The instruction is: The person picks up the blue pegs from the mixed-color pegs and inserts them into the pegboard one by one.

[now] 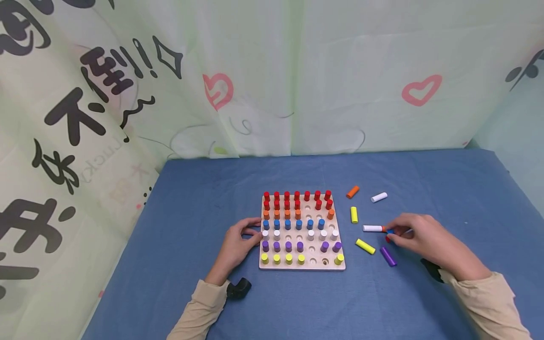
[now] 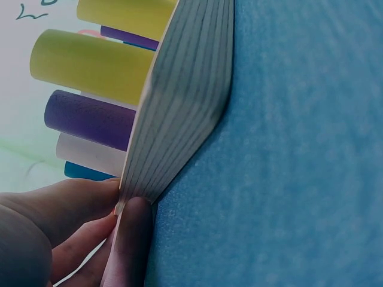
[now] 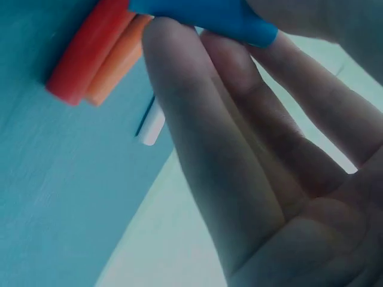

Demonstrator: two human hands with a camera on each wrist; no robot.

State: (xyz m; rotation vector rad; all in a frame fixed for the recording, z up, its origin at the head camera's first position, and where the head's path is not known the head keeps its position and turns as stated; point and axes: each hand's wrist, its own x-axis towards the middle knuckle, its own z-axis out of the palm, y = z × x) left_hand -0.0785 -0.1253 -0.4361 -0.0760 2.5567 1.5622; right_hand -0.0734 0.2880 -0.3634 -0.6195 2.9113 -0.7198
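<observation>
A wooden pegboard (image 1: 297,266) lies on the blue cloth, its rows filled with red, orange, blue, white, purple and yellow pegs; a few holes stand empty. My left hand (image 1: 254,232) pinches the board's left edge (image 2: 179,101), with the fingers (image 2: 128,239) against the wood. To the right of the board, my right hand (image 1: 393,234) pinches a blue peg (image 3: 203,15) just above the cloth, its fingers (image 3: 197,119) curled under it. A red peg (image 3: 90,54) and an orange peg (image 3: 116,63) lie side by side beneath it.
Several loose pegs lie right of the board: orange (image 1: 352,191), white (image 1: 378,197), yellow (image 1: 354,215), another white (image 1: 373,228), another yellow (image 1: 365,246), purple (image 1: 388,256). The blue cloth (image 1: 204,198) covers the table; printed curtains hang behind and to the left.
</observation>
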